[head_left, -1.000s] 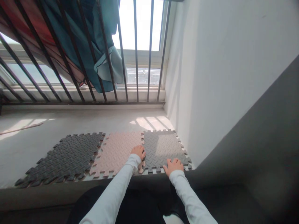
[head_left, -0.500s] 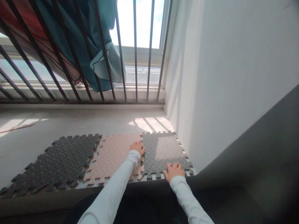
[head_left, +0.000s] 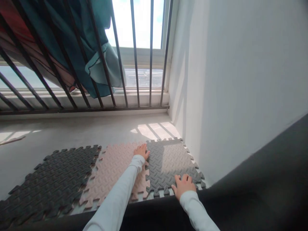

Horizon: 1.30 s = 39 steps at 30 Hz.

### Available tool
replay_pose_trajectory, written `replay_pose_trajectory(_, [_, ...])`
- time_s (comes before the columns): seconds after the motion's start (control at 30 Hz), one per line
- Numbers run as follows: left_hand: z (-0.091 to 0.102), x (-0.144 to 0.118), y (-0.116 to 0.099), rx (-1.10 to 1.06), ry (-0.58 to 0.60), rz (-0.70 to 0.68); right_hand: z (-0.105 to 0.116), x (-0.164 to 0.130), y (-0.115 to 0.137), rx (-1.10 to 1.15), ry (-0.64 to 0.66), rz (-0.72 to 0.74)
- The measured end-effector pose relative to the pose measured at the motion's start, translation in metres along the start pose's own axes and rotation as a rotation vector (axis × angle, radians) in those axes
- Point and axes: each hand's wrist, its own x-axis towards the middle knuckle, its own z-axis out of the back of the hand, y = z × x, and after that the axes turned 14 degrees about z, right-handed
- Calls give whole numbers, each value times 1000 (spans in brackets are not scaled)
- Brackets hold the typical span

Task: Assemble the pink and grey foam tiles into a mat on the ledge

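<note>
We note left hand (head_left: 141, 150) flat, fingers spread, on the seam between pink foam tile (head_left: 113, 170) and grey foam tile (head_left: 168, 163), lower centre | right hand (head_left: 183, 185) splayed on grey tile's near edge | seam looks joined; dark tile (head_left: 50, 179), lower left, lies detached.

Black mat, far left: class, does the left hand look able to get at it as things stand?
Probably yes. The left hand rests on the pink mat, which adjoins the black mat; nothing lies between.
</note>
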Motion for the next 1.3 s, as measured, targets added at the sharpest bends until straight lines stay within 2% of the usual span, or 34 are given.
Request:
replay_pose_trajectory(0.2, [-3,18,-3,46,14,45,-1,3,1,6,34,-6])
replay_pose_trajectory(0.37, [-10,16,-8,90,-18,37,0,6,2,12,50,-21])
replay_pose_trajectory(0.5, [-3,10,-8,73,52,23,-2,6,-1,28,36,5])
replay_pose_trajectory(0.67, [3,-25,14,60,162,-29,-3,6,-3,20,54,12])
replay_pose_trajectory(0.77, [-8,-59,29,66,188,-41,0,7,-1,-3,82,13])
replay_pose_trajectory(0.87, [-22,-87,33,39,184,-24,7,7,0,2,117,29])
replay_pose_trajectory(0.97, [-27,-99,27,25,145,-16,15,7,-1,19,173,36])
replay_pose_trajectory(1.07, [-15,-98,27,-1,180,-56,20,8,-3,20,195,44])
replay_pose_trajectory(1.17, [2,-91,48,3,266,-29,20,8,-3,13,207,53])
replay_pose_trajectory(1.3, [13,-95,102,71,227,228,19,9,-2,10,210,51])
